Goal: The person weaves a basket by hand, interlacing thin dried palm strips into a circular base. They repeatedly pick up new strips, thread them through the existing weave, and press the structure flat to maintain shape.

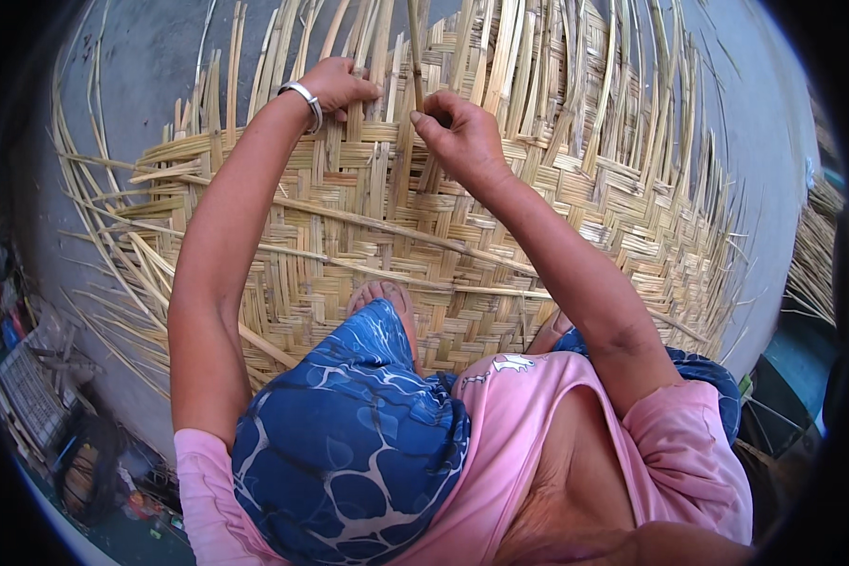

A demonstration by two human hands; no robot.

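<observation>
A large woven mat (pixel 604 222) of flat straw-coloured split-cane strips spreads beneath me, with a tight diagonal weave nearer me and loose upright strips at its far edge. My left hand (pixel 341 89), a silvery band at its wrist, is at that edge. Its fingers are closed around upright strips, though the fingertips are partly hidden behind them. Just to the right, my right hand (pixel 462 137) pinches a narrow, darker cane strip (pixel 416 52) between thumb and curled fingers. That strip stands nearly upright and runs out of the top of the view.
Long loose strips (pixel 377 221) lie across the mat. My bare foot (pixel 387 307) rests on its near part. Grey floor (pixel 759 141) surrounds the mat. A bundle of thin stalks (pixel 814 250) lies at the right, and assorted clutter (pixel 52 377) sits at the lower left.
</observation>
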